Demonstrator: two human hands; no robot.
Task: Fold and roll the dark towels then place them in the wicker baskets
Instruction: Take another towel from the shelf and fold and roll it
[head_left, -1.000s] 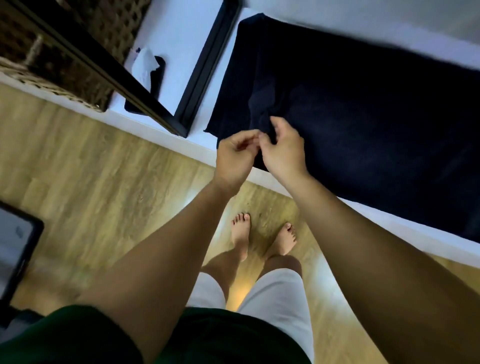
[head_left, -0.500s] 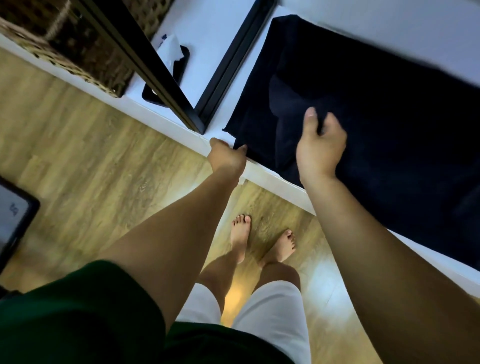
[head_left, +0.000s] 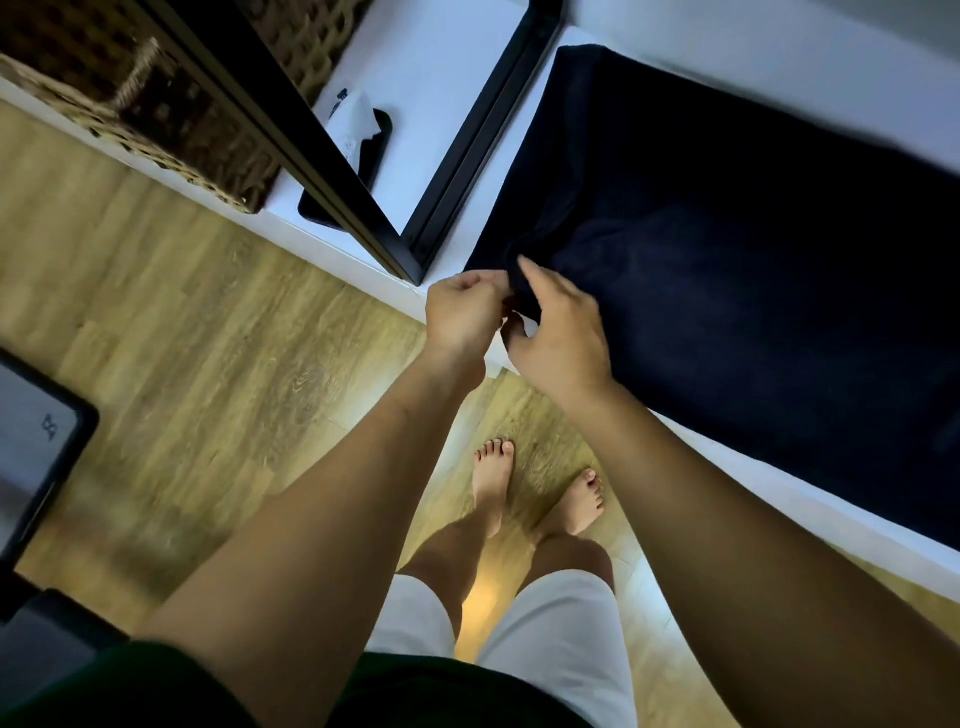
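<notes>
The left hand has left the tabletop edge and joined the right hand; both grips pinch the towel at its near corner.

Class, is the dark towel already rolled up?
No: the dark towel lies spread flat, the left hand and right hand pinching its near corner.

Both bare forearms reached forward and met near the middle of the view, the left rising from 7 o'clock and the right from 5 o'clock. The left hand was curled into a loose fist, its fingertips pinching a corner of the dark towel. Just at its 3 o'clock, the right hand pinched the same corner, forefinger over the cloth and thumb tucked beneath.
</notes>
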